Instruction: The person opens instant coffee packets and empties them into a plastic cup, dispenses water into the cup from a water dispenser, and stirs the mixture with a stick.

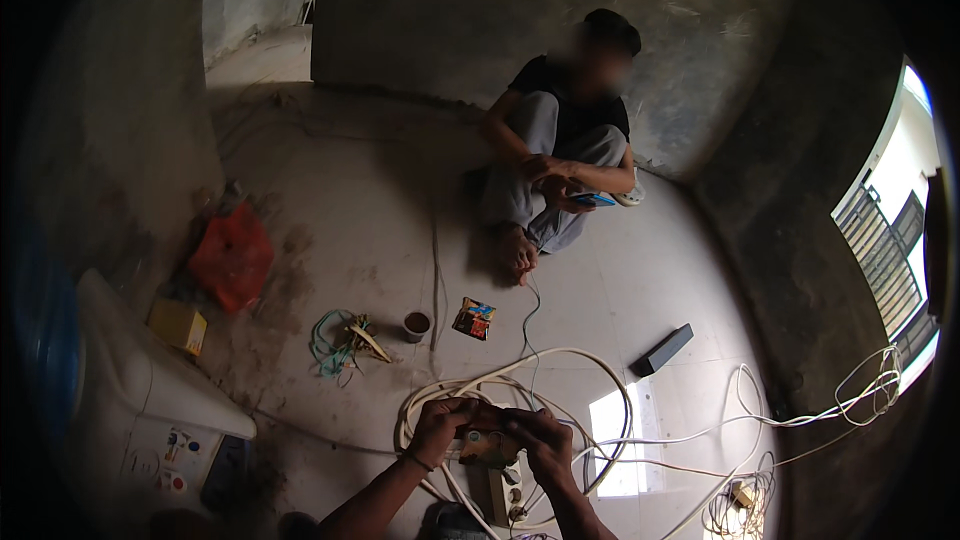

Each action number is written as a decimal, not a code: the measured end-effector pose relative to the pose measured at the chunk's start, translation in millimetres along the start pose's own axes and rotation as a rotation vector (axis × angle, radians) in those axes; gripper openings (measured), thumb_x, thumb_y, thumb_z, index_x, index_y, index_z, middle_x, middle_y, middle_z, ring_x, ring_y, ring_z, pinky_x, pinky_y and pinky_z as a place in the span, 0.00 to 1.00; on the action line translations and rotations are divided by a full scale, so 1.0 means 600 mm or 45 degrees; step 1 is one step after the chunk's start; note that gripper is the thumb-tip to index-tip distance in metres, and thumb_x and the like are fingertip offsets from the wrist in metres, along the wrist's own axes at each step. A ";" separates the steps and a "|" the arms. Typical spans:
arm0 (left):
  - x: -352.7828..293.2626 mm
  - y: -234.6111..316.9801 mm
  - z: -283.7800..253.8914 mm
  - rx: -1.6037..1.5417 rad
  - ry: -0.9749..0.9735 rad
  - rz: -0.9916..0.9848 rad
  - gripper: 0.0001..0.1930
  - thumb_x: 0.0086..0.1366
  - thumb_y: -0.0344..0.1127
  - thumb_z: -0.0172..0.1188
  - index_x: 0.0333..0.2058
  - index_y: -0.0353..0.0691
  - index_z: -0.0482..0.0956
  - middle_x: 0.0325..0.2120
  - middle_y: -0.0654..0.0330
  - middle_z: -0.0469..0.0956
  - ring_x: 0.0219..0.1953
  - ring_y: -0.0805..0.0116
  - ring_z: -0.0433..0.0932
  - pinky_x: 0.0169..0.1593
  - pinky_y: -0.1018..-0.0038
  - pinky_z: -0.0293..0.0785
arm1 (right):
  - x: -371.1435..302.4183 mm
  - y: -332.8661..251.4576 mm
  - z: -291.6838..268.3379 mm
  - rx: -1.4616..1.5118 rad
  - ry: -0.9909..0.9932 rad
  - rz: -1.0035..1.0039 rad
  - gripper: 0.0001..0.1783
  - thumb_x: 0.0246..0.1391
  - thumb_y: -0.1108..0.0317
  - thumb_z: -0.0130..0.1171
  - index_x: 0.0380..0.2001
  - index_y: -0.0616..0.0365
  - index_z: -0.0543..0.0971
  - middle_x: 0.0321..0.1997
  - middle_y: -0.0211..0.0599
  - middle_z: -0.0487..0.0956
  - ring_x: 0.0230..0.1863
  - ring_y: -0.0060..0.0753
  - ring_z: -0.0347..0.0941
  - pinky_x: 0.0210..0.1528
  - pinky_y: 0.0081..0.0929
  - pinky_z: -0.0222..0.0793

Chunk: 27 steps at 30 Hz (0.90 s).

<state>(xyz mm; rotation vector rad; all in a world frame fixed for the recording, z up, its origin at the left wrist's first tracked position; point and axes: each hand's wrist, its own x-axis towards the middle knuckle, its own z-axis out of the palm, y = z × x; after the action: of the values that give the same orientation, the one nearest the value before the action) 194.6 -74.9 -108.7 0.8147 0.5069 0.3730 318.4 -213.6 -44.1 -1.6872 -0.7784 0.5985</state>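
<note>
My left hand (440, 430) and my right hand (543, 437) are close together at the lower middle, fingers bent inward. Between them they grip a small brownish board (488, 448) with a few round parts on it; the fingers cover its upper edge, and its exact kind is hard to make out. Just below the board lies a white power strip (505, 492) with something plugged in at its near end. A loose coil of pale cable (590, 358) loops around and behind both hands. One thin green wire (529, 325) runs from near my right hand toward the far person's foot.
Opposite me a person (570, 140) sits on the floor holding a phone (592, 199). Around lie a cup of dark liquid (416, 326), a snack packet (475, 319), wire scraps (350, 340), a dark block (662, 350), a red bag (232, 258), a yellow box (178, 326) and tangled cable (742, 500).
</note>
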 end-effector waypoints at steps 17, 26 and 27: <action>-0.021 -0.008 0.041 0.564 -0.003 0.571 0.14 0.73 0.37 0.51 0.53 0.38 0.72 0.36 0.56 0.83 0.37 0.70 0.84 0.40 0.75 0.78 | 0.032 0.009 -0.003 -0.078 -0.166 0.037 0.13 0.50 0.68 0.68 0.34 0.68 0.81 0.31 0.38 0.82 0.31 0.26 0.78 0.37 0.25 0.74; -0.025 -0.013 0.031 0.744 0.473 0.887 0.15 0.74 0.41 0.50 0.33 0.35 0.74 0.21 0.63 0.75 0.26 0.80 0.72 0.31 0.78 0.68 | 0.015 -0.021 0.026 0.338 -0.124 0.237 0.06 0.53 0.74 0.65 0.33 0.65 0.84 0.35 0.37 0.83 0.37 0.22 0.78 0.41 0.21 0.73; -0.021 -0.005 0.030 0.745 0.474 0.878 0.15 0.74 0.41 0.50 0.33 0.35 0.74 0.21 0.63 0.75 0.26 0.80 0.72 0.31 0.78 0.68 | 0.017 -0.019 0.025 0.294 -0.088 0.211 0.07 0.52 0.75 0.65 0.35 0.65 0.84 0.36 0.36 0.83 0.37 0.22 0.78 0.41 0.22 0.73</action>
<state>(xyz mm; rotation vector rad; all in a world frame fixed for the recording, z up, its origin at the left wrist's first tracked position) 194.7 -94.1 -97.0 1.5037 0.6865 1.0558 312.3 -194.6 -36.8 -1.5326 -0.5965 0.8329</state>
